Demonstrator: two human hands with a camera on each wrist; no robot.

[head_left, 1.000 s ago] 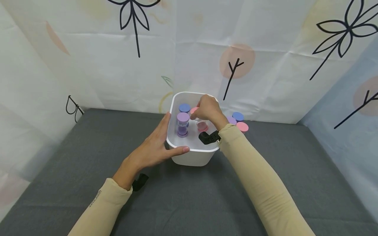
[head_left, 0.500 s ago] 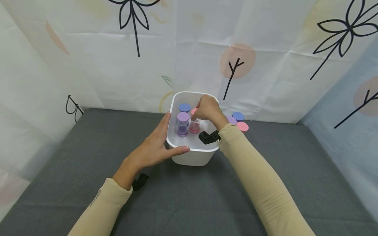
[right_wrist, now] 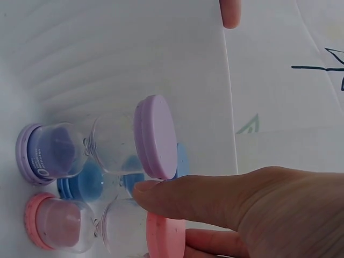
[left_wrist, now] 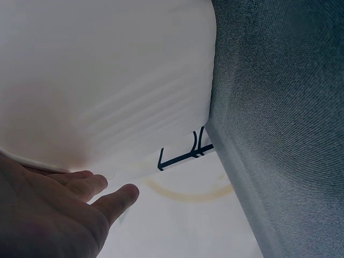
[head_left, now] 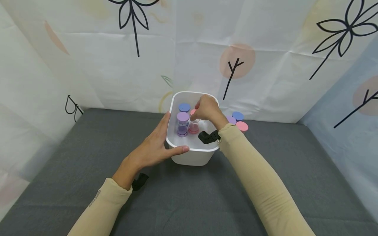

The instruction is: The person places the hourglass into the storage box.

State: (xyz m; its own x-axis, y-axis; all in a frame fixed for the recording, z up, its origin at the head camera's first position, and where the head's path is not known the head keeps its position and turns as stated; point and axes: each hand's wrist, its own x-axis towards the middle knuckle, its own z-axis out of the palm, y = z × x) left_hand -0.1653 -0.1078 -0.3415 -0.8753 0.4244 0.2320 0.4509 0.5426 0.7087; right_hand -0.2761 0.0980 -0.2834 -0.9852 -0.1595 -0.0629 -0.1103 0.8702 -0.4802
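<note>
**Pink sand timer upright in the white tub**

The pink sand timer point(head_left: 194, 125) stands upright on the floor of the white tub point(head_left: 192, 156), its pink sand gathered in the lower bulb. The right hand point(head_left: 207, 109) pinches its pink top cap. Just beside it stands the purple sand timer point(head_left: 182, 124), also upright, with a blue sand timer point(head_left: 184, 108) behind the pair, seemingly upright though largely hidden. The left hand point(head_left: 153, 146) rests flat against the tub's outer wall, thumb along the near rim.
</note>
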